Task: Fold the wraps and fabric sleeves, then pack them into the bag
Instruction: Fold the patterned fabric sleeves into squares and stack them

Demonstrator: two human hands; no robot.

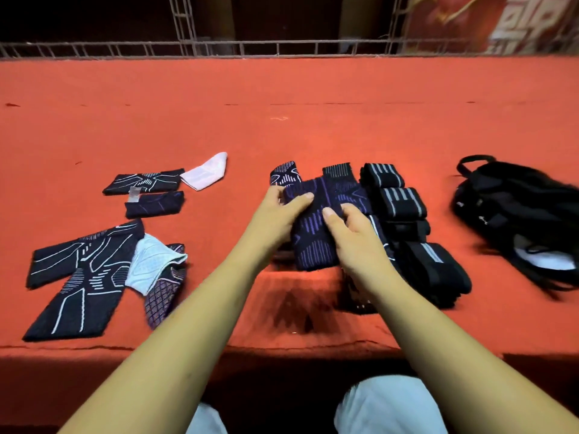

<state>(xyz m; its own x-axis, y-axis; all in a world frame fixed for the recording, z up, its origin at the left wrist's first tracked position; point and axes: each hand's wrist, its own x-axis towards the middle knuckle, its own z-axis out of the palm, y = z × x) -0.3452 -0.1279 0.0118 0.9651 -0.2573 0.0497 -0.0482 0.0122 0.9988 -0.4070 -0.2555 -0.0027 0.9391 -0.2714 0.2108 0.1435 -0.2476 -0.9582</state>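
A dark navy sleeve with purple stripes is at the centre of the red cloth. My left hand grips its left edge, thumb on top. My right hand grips its right side, thumb pressed on the fabric. Just right of it lie several folded black wraps with grey stripes. The black bag lies at the far right, its opening showing something white. On the left lie a large flat patterned sleeve, a white sleeve and two smaller folded dark sleeves.
The red cloth covers a wide table, whose near edge runs just in front of my knees. A small white fabric piece lies by the upper-left sleeves. A metal railing runs along the far edge.
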